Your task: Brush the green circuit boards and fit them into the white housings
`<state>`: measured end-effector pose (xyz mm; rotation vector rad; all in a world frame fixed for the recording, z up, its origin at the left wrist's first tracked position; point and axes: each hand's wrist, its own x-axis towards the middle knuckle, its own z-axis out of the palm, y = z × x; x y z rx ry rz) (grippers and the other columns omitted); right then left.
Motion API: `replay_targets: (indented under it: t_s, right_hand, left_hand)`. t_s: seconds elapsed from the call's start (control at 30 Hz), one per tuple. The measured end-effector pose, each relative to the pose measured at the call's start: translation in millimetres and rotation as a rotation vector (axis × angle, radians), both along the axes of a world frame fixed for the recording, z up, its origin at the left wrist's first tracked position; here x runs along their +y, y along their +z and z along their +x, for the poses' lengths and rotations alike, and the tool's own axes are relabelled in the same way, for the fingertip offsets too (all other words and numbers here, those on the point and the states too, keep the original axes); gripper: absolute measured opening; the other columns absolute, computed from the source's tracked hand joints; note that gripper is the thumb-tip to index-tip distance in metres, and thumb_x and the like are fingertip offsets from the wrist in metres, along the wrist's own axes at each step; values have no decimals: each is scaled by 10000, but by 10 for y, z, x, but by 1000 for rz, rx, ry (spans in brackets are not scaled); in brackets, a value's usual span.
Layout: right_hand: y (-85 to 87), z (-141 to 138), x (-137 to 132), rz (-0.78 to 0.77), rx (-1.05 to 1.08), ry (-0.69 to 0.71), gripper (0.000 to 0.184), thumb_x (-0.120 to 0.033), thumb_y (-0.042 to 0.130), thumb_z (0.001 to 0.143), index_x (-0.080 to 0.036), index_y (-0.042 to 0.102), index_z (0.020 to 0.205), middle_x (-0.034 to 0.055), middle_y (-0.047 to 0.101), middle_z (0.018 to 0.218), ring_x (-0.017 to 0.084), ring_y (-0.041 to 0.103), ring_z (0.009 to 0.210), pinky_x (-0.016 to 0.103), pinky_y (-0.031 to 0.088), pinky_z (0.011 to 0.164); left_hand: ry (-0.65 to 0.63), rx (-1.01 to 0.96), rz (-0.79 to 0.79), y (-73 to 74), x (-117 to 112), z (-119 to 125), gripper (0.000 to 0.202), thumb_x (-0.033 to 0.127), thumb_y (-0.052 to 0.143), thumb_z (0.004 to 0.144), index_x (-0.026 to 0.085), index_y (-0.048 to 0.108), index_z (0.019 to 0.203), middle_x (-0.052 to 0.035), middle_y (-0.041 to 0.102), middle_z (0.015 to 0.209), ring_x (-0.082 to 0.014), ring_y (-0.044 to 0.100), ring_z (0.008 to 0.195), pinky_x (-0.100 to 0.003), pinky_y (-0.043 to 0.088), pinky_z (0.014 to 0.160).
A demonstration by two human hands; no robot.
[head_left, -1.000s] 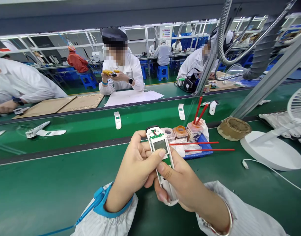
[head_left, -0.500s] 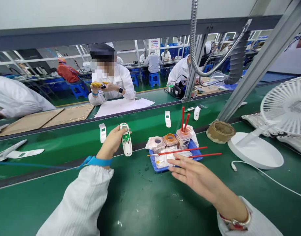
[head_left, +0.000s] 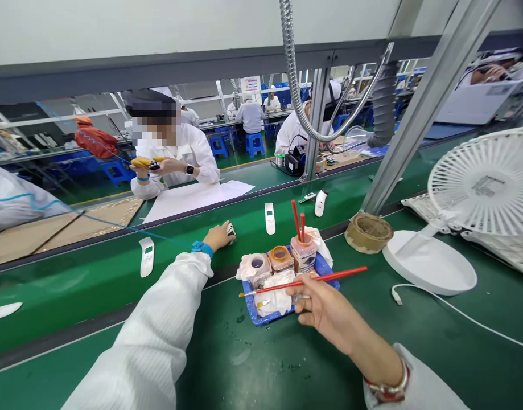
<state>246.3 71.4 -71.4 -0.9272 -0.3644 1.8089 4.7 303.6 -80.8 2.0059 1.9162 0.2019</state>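
Note:
My left hand (head_left: 221, 235) reaches far out over the green conveyor belt (head_left: 94, 273), fingers closed round the white device (head_left: 231, 230), of which only a small end shows. My right hand (head_left: 325, 310) is closed on a long red brush (head_left: 304, 281) that lies across the blue tray (head_left: 261, 314). In the tray stand small pots (head_left: 280, 257), a jar with two red sticks (head_left: 303, 250) and white cloths (head_left: 276, 295).
More white devices (head_left: 146, 256) (head_left: 269, 217) lie on the belt. A tape roll (head_left: 368, 231), a white desk fan (head_left: 478, 188) with its round base (head_left: 429, 266) and cable stand at the right. A slanted metal post (head_left: 415, 108) and flexible hose rise behind. Co-workers sit across the line.
My left hand carried the device from near my body out onto the belt. My right hand let go of the device, moved to the tray and picked up a red brush.

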Motion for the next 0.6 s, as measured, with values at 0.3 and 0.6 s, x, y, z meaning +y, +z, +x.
replay_targets:
  t_s: [0.3, 0.6]
  right_hand:
    - [38, -69, -325, 1334, -865, 235, 200, -133, 417, 841, -188, 568, 960, 94, 611, 853, 185, 570, 779, 317, 492, 696]
    - [-111, 221, -518, 1155, -671, -302, 232, -144, 403, 879, -268, 585, 954, 26, 613, 659, 177, 574, 561, 334, 457, 581]
  left_hand:
    - [-19, -30, 68, 607, 53, -194, 320, 384, 569, 833, 143, 604, 1040, -93, 622, 1097, -235, 569, 1040, -450, 419, 916]
    - [-213, -186, 67, 770, 162, 651, 282, 379, 491, 886, 130, 608, 952, -37, 641, 886, -140, 615, 740, -323, 519, 683]
